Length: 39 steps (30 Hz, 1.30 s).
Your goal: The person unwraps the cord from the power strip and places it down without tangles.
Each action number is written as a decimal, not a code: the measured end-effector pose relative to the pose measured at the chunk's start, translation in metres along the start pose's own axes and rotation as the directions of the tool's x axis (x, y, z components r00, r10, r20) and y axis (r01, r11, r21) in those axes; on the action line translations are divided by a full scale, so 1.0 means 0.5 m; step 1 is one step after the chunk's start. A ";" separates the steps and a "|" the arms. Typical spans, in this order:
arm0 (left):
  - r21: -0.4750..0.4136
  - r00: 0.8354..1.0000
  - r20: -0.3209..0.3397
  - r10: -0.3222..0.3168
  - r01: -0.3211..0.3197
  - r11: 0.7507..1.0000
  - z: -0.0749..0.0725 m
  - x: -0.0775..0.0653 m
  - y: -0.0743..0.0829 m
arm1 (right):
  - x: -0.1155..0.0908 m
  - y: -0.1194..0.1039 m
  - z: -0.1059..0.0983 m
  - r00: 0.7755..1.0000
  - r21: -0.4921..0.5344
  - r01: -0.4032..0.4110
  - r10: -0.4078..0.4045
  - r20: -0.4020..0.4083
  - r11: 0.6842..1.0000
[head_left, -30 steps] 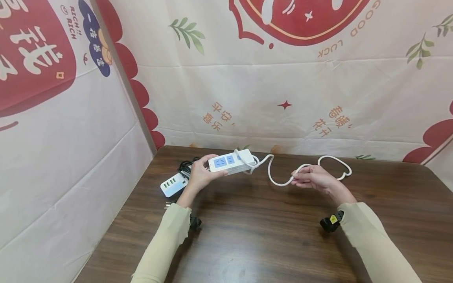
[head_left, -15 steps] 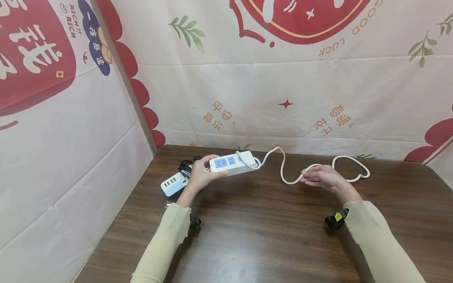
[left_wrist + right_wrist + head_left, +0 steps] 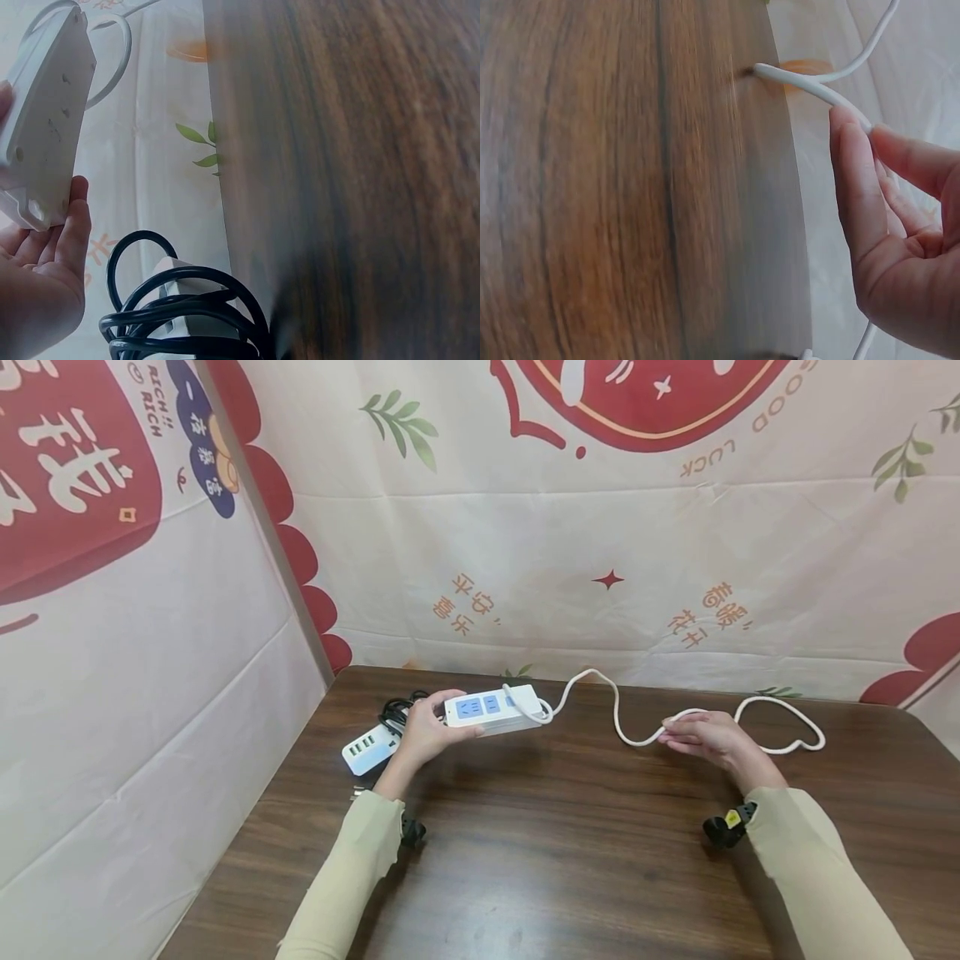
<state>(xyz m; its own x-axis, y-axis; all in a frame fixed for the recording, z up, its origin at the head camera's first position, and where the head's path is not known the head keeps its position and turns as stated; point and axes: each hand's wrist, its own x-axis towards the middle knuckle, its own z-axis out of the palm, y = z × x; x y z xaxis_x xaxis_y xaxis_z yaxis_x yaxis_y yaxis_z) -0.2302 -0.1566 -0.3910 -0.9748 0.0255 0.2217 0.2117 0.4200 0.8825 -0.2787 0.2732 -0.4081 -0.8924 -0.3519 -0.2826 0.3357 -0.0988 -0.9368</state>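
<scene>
A white power strip (image 3: 495, 711) with blue socket faces is gripped at its left end by my left hand (image 3: 426, 730), held up over the table. In the left wrist view its white underside (image 3: 46, 105) shows, with the fingers beneath one end. One loop of its white cord (image 3: 617, 697) wraps around the right end of the strip. Farther right, my right hand (image 3: 712, 742) pinches the cord between thumb and fingertips, seen closely in the right wrist view. Beyond that hand the cord curves in a loose loop (image 3: 819, 735).
Behind my left hand lies a second white power strip (image 3: 367, 752) with green-marked ports, its coiled black cord (image 3: 187, 307) bundled on it. The brown wooden table (image 3: 555, 852) ends at a printed cloth (image 3: 540, 568) along the back. Another cloth hangs at the left.
My right hand has moved to the right, drawing the white cord out into a longer stretch from the strip. The loose loop has shifted right too. My left hand has stayed nearly still.
</scene>
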 end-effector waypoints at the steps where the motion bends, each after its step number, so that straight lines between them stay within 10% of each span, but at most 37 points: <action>1: 0.003 1.000 0.000 -0.003 0.003 1.000 0.000 0.000 0.000 | 0.000 0.001 -0.004 1.000 0.001 0.000 0.000 -0.010 1.000; 15: 0.008 1.000 0.015 -0.013 0.013 1.000 0.001 0.000 -0.003 | -0.011 0.001 -0.037 0.996 0.072 -0.019 0.026 -0.085 0.997; 39: -0.003 0.999 0.029 -0.014 0.014 1.000 0.011 -0.001 0.002 | -0.002 -0.008 0.028 0.995 -0.208 -0.065 0.048 -0.090 0.976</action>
<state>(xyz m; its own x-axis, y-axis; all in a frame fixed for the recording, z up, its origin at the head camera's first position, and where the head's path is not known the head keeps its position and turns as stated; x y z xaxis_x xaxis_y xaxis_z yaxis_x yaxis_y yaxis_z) -0.2299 -0.1514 -0.3926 -0.9792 0.0460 0.1975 0.1985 0.4177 0.8867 -0.2749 0.2610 -0.4010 -0.8989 -0.2711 -0.3443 0.3233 0.1200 -0.9387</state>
